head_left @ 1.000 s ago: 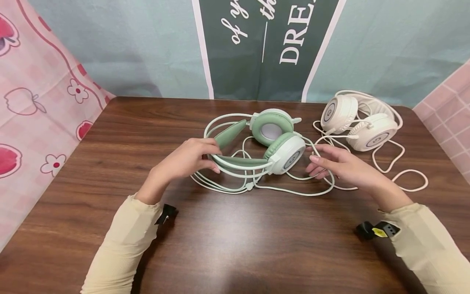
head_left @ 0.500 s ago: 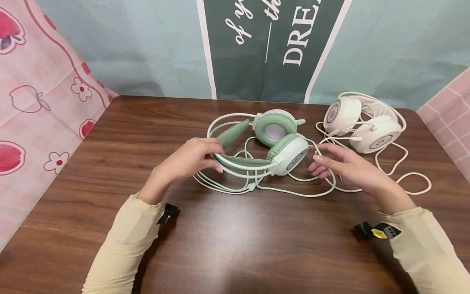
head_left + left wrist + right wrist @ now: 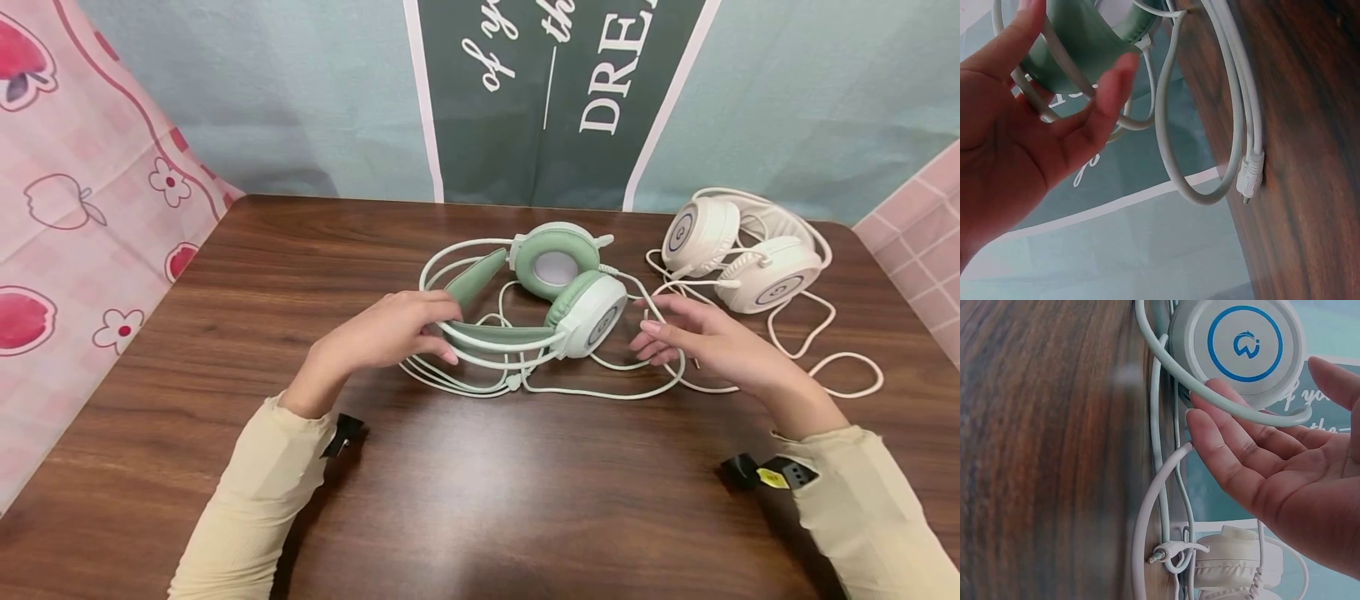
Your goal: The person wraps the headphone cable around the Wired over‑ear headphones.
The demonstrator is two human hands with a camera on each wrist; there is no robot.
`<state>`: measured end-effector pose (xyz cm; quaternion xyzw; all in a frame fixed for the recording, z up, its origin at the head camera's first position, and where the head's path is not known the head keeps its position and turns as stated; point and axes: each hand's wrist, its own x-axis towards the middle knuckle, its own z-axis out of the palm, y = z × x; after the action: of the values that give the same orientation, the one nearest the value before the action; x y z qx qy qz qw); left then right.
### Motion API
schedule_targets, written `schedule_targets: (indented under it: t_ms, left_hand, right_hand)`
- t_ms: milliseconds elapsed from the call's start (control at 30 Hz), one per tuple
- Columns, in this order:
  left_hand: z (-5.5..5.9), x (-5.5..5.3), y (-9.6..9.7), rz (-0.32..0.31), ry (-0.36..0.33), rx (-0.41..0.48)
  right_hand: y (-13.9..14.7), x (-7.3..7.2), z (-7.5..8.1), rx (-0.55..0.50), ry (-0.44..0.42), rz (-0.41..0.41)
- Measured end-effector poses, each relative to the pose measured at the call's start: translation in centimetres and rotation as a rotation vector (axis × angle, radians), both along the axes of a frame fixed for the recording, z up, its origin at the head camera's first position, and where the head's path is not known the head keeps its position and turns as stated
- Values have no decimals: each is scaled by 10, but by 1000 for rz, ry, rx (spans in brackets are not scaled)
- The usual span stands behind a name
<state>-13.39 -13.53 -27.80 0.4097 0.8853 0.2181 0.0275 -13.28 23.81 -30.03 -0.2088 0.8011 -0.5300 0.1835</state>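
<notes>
A white headset (image 3: 592,321) with green ear cushions lies on its side mid-table. My left hand (image 3: 382,329) is at its headband; in the left wrist view thumb and fingers stand apart around the white rods and the green padded strap (image 3: 1079,44). My right hand (image 3: 697,337) is beside the near ear cup, palm turned inward, fingers relaxed. In the right wrist view the headset's pale cable (image 3: 1229,407) runs across those fingers, just below the ear cup (image 3: 1247,350) with its blue ring.
A second, cream-white headset (image 3: 780,275) rests at the back right, its cord (image 3: 862,379) looping toward the right. Cable coils (image 3: 457,387) lie in front of the green headset. A small jack plug (image 3: 1159,555) shows in the right wrist view. Fabric hangs behind the wooden table (image 3: 480,500).
In the last half second the left hand's thumb and fingers have spread at the headband, and the green headset has shifted slightly left. The right hand stays nearly still.
</notes>
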Motion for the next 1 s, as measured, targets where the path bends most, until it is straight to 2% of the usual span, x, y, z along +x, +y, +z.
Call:
schedule_targets:
  t_ms: [167,267,600,733,900,1000]
  left_hand:
    - [-3,-3,-2,-2,-12,40]
    - [-3,-3,-1,-2,3,42]
    - [-2,-2,-1,-26,92,20]
    - [-3,-2,1,-43,151,40]
    - [-3,-2,1,-58,197,77]
    - [-2,-2,1,-68,225,96]
  right_hand:
    - [0,0,0,5,-14,-2]
    - [0,0,0,14,-16,-5]
    - [-1,0,-2,17,-4,-1]
    - [0,1,-1,23,1,-7]
    - [3,2,2,90,-2,-32]
    - [6,2,3,90,15,-41]
